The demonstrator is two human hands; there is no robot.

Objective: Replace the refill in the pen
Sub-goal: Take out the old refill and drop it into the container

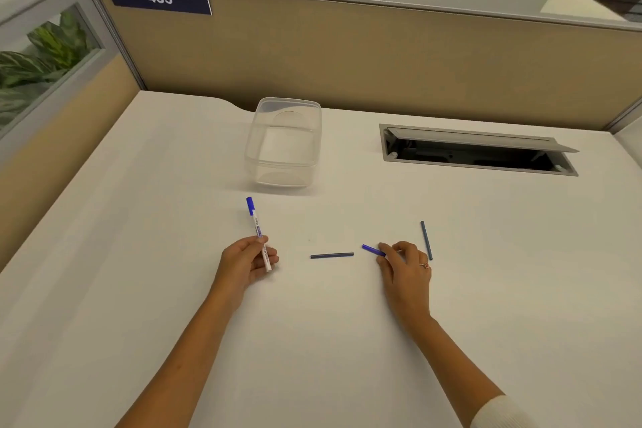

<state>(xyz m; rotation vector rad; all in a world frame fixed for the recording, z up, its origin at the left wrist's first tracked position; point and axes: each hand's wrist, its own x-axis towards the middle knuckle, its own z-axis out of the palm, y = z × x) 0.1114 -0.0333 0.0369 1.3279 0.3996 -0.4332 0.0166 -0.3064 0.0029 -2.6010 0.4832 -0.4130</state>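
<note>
A: From the head view, where's the pen [257, 233]?

B: The left hand [248, 262] is closed around its lower barrel. Its long axis runs near-to-far with the blue cap at the far end, tilting slightly left.

A: And the right hand [404, 264]?

B: Its fingertips pinch a short blue piece [372, 249], which sticks out leftward. I can't tell whether that's an end plug or a tip.

A: The refills?

B: One dark refill [331, 255] lies crosswise on the white desk [139, 254], between the hands and nearer the right. Another refill [426, 240] lies near-to-far, just right of the right hand.

A: So the right hand fetches?

B: I'd judge so; either stick is close to it.
</note>
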